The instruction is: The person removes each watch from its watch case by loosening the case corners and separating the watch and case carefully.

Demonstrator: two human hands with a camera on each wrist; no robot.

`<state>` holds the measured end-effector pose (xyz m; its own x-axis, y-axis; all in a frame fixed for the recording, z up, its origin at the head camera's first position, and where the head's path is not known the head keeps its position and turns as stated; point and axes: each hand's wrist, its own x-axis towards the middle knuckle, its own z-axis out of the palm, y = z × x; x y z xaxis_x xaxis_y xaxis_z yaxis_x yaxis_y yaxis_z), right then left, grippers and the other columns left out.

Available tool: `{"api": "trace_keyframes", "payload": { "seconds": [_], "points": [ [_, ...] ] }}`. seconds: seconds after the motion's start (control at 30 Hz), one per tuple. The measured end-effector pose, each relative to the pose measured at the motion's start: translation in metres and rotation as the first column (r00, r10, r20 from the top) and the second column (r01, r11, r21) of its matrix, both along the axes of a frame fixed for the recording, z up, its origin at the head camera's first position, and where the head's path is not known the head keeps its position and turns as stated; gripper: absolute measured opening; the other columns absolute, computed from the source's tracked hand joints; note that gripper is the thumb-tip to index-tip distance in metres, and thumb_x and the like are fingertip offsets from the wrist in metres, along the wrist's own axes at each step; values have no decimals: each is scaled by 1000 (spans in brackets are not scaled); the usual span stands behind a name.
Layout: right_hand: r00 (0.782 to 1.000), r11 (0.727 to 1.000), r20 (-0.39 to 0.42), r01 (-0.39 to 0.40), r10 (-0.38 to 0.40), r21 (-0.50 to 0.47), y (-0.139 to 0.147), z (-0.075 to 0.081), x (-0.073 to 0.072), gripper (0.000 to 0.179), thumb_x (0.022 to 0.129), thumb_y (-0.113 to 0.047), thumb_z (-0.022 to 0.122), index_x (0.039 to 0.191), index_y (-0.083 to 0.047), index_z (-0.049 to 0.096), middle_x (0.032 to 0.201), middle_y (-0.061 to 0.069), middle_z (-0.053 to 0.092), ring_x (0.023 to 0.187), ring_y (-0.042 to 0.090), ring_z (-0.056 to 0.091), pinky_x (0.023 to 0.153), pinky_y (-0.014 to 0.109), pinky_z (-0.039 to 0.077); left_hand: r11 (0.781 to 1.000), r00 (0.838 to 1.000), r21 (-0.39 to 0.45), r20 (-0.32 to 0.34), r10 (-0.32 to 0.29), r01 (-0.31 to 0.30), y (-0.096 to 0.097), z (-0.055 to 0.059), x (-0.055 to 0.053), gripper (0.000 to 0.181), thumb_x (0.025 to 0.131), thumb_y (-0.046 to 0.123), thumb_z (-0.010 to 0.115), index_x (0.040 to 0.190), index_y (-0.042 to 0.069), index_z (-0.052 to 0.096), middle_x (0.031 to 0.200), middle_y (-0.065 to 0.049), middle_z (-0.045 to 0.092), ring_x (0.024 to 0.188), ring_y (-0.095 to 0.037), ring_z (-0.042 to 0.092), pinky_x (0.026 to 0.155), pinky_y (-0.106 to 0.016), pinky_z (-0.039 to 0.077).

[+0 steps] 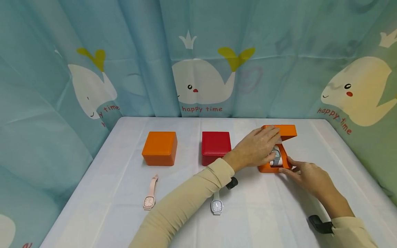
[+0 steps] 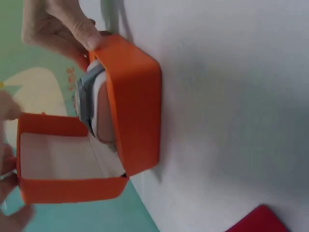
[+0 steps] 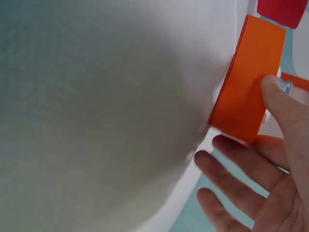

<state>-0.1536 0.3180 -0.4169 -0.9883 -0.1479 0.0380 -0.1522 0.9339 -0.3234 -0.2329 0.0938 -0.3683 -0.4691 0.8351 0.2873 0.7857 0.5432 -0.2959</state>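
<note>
An orange watch box [image 1: 268, 169] stands at the right of the table with its lid [image 1: 287, 131] raised. Inside it a grey-blue wristwatch [image 1: 276, 152] is wrapped round a white cushion. My left hand [image 1: 255, 148] reaches across the box, its fingers extended and touching the lid. In the left wrist view those fingertips lie along the free edge of the lid [image 2: 58, 155], partly cut off by the frame. My right hand [image 1: 314, 179] grips the front right corner of the base, thumb on the front wall [image 3: 251, 82] and index finger round the side.
Left of the open box stand a closed red box [image 1: 216, 144] and another closed orange box [image 1: 159, 148]. A pink watch [image 1: 149, 201] and a pale watch [image 1: 216, 206] lie in front. The white table [image 1: 102, 206] meets a blue whale-print curtain [image 1: 149, 79] behind.
</note>
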Motion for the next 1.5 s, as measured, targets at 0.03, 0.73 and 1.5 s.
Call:
{"api": "trace_keyframes", "payload": {
  "seconds": [0.03,0.73,1.5],
  "points": [
    [1000,1000,-1,-9,9,25,-1,0,0,78,93,-52,70,136,11,55,94,22,71,82,38,66,64,55,54,1000,1000,-15,10,6,-6,0,-1,1,64,104,42,44,156,6,39,161,-8,36,149,-24,27,120,-37,20],
    [1000,993,19,-6,4,119,-4,0,6,79,92,-51,70,139,11,53,114,39,62,94,49,63,66,63,52,991,884,124,467,-15,-49,-11,4,-22,96,92,51,68,165,19,13,170,4,5,152,-8,-7,120,-34,14],
    [999,1000,-27,-18,19,22,-2,4,1,54,96,-16,62,139,12,48,136,36,49,119,53,50,91,72,42,993,957,105,276,-90,63,-22,-3,8,85,96,44,64,161,9,23,167,-15,11,154,-29,3,120,-35,10]
  ]
}}
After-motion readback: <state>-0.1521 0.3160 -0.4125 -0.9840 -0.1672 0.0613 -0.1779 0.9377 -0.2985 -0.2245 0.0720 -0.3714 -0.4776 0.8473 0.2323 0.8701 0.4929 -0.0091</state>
